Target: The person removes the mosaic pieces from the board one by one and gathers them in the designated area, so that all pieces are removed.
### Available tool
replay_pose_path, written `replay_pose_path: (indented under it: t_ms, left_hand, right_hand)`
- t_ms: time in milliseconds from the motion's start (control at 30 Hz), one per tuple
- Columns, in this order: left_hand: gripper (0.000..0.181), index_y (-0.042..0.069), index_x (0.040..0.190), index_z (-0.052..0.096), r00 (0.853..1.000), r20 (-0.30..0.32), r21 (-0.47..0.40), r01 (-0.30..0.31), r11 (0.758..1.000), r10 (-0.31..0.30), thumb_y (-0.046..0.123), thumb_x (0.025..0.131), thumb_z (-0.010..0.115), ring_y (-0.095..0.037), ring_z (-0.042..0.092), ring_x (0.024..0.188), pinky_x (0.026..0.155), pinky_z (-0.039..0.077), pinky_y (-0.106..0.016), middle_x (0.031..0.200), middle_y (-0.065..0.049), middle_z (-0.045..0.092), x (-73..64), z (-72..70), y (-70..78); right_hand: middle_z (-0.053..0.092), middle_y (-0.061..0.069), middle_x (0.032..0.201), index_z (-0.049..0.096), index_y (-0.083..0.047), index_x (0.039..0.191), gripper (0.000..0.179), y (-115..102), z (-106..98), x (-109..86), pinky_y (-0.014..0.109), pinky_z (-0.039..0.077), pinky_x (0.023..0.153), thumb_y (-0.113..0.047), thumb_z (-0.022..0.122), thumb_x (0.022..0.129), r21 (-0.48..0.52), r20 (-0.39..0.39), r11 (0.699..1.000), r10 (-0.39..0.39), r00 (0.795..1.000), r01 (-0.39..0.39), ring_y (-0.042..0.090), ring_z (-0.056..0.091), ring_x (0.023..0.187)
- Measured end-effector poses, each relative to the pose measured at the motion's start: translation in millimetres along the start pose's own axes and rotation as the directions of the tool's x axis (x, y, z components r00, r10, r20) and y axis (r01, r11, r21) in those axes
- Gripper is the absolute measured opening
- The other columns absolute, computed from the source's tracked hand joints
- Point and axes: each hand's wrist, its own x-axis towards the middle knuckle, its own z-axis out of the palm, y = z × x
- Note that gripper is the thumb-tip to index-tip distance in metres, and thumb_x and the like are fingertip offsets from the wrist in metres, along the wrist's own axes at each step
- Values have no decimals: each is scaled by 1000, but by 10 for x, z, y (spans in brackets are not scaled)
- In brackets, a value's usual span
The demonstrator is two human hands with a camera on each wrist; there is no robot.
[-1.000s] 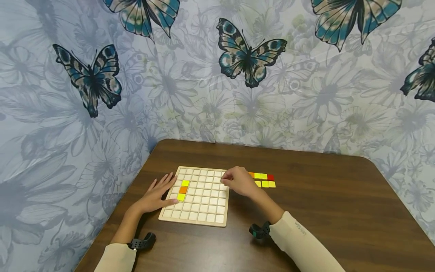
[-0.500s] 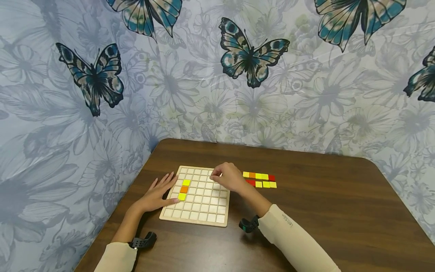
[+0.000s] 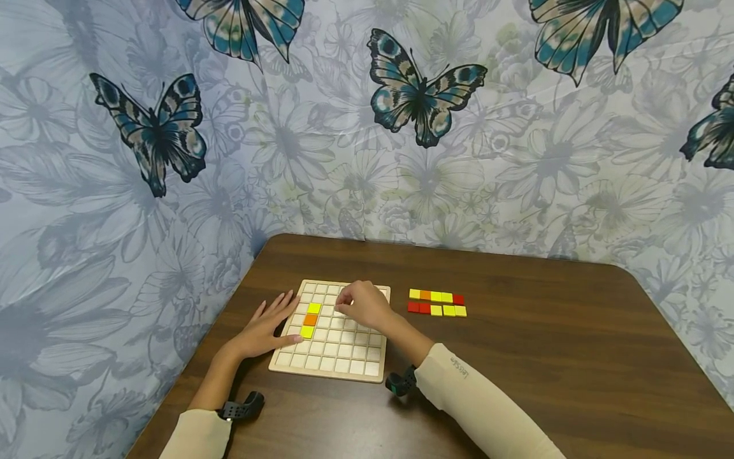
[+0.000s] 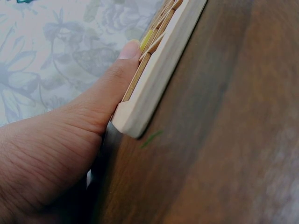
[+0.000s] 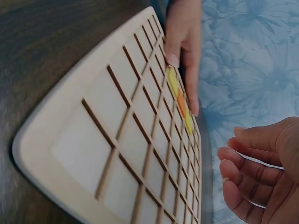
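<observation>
A pale wooden grid board [image 3: 344, 377] lies on the table. In one left column, yellow, orange [image 3: 310, 320] and yellow tiles form a line. My left hand [image 3: 266, 331] rests spread on the board's left edge; in the left wrist view the thumb [image 4: 112, 81] lies along its rim. Over the upper middle of the board is my right hand [image 3: 365, 305], thumb and forefinger tips together. In the right wrist view that hand [image 5: 266, 172] has its fingers bent beside the board; no tile shows at its fingertips, so whether it pinches one is hidden.
Two rows of small square tiles lie right of the board: yellow, orange and red ones [image 3: 457, 299] behind, red and yellow ones [image 3: 436, 311] in front. The brown table [image 3: 516, 344] reaches back to a wall with a butterfly-patterned covering [image 3: 424, 95].
My right hand has moved left across the board, from its right edge to the upper middle, uncovering the left ends of the tile rows. The left hand stays in place.
</observation>
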Motion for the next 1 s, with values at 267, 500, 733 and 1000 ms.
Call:
replay_pose_path:
  t_ms: [267,500,733,1000]
  left_hand:
    - [95,8,163,21,999,24,10,28,1000,-28,48,93,71,-44,7,154,115,-5,-70,167,-22,12,22,-17,3]
    - [94,7,163,21,999,27,14,28,1000,-28,48,93,71,-44,6,154,115,-4,-70,168,-21,12,19,-5,0]
    - [94,8,163,20,999,33,12,28,1000,-29,47,94,70,-44,6,154,115,-5,-70,168,-21,11,11,-2,-3]
    - [95,9,163,20,999,33,7,34,999,-35,48,93,71,-43,6,154,115,-5,-70,168,-20,11,25,-6,-1]
  right_hand:
    - [69,-8,74,80,-12,87,6,-78,195,116,20,45,56,-16,79,91,-19,16,1000,10,1000,-10,4,56,63]
    - [71,-6,79,80,-11,88,5,-62,371,208,18,47,57,-13,77,91,-25,-3,999,22,1000,-22,3,57,64]
    - [72,-5,79,80,-9,91,3,-34,475,278,16,47,56,-11,78,90,-16,-18,999,38,999,-38,3,57,64]
    - [74,-2,84,79,-7,98,9,-4,545,335,16,48,56,-12,78,90,-20,-15,997,68,998,-68,3,61,67]
